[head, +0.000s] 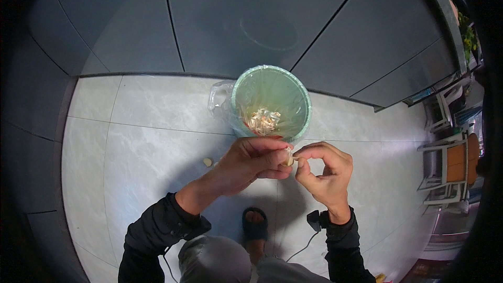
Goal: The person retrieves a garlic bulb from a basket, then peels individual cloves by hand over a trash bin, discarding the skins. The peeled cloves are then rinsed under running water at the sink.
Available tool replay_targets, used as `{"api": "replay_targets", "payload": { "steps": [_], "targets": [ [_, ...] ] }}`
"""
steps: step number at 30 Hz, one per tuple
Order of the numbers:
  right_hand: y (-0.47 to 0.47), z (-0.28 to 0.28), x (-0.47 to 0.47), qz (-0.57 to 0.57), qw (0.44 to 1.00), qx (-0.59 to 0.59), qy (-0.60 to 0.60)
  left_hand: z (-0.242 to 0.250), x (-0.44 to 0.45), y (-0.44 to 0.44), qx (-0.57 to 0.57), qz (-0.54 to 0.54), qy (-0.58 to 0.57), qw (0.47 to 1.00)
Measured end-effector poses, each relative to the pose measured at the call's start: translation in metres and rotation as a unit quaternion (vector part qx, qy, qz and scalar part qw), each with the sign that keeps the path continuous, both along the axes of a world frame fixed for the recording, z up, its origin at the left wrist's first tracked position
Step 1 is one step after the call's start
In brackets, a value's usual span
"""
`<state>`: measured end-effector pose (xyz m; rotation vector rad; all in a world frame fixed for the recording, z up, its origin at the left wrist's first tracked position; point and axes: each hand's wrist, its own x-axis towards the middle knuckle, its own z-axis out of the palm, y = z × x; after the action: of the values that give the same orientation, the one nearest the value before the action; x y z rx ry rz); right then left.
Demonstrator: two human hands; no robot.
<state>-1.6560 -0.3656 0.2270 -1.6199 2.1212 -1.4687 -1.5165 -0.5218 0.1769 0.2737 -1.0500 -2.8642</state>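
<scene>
A garlic clove (289, 158) with papery skin is held between the thumb and fingers of my left hand (251, 160). My right hand (326, 169) pinches a bit at the clove's right side between thumb and forefinger, probably loose skin, though it is too small to tell. Both hands are just in front of a green trash bin (272, 68) lined with a clear plastic bag (220, 96). Inside the bin lies a heap of pale garlic skins (264, 121). One pale clove (207, 162) rests on the floor to the left of my left forearm.
Grey cabinet fronts (235, 19) stand behind the bin and along the left. The floor (157, 149) is of pale tiles. My slippered foot (254, 224) is below my hands. Chairs (446, 169) stand at the far right. A thin cable (304, 248) hangs by my right wrist.
</scene>
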Motion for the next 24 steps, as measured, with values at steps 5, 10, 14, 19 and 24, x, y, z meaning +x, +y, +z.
{"api": "replay_targets", "payload": {
  "steps": [5, 10, 14, 19, 24],
  "targets": [
    [-0.010, -0.019, -0.013, -0.040, 0.995, -0.014, -0.086, -0.002, -0.008, -0.010, 0.033, -0.019, -0.020, 0.999],
    [-0.028, -0.028, -0.023, -0.035, 0.979, 0.019, -0.202, -0.005, -0.021, -0.024, 0.016, 0.016, -0.056, 0.998],
    [-0.042, -0.025, -0.029, 0.025, 0.983, 0.025, -0.180, -0.008, -0.025, -0.035, -0.013, 0.026, -0.047, 0.999],
    [-0.044, -0.022, -0.041, 0.062, 0.992, 0.067, -0.084, -0.018, -0.034, -0.032, -0.134, 0.127, 0.045, 0.982],
    [-0.042, -0.032, -0.038, 0.004, 0.986, 0.061, -0.158, -0.024, -0.043, -0.028, -0.150, 0.140, 0.045, 0.978]
  ]
}}
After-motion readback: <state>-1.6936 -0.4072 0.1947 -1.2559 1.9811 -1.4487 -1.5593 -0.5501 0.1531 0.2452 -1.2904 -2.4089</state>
